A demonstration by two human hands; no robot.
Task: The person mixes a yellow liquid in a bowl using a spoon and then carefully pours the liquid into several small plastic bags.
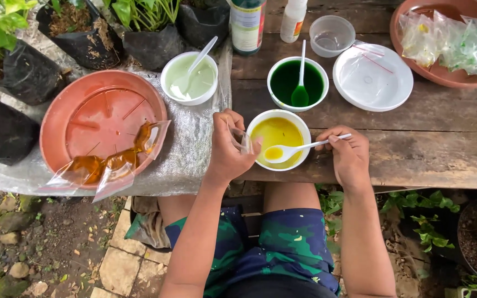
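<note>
Held a small clear bag (242,140) in the left hand (228,146), fingers and thumb pinching its upper edge, right against the near-left rim of the yellow bowl (305,134) at the front edge of the wooden surface (443,143). Pinched a white plastic spoon (288,150) by the end of its handle in the right hand (349,157), fingers pressed together on it, with its scoop full of yellow liquid, level over the bowl. Judged the bag nearly weightless, limp and slick, prone to collapse shut and best gripped at the mouth edge so the opening stayed apart. Judged the spoon light, stiff enough but springy, and apt to spill if tilted, so best kept gripped far back and flat. Could not tell whether the bag's mouth was open or already held any liquid, the film being transparent and half covered by the fingers. Could not make out the depth of liquid in the bowl. Saw two bottles (248,25) cut off by the top edge, and amber-filled bags (106,163) lying on a terracotta saucer (48,127) to the left, with seals too small to judge.
</note>
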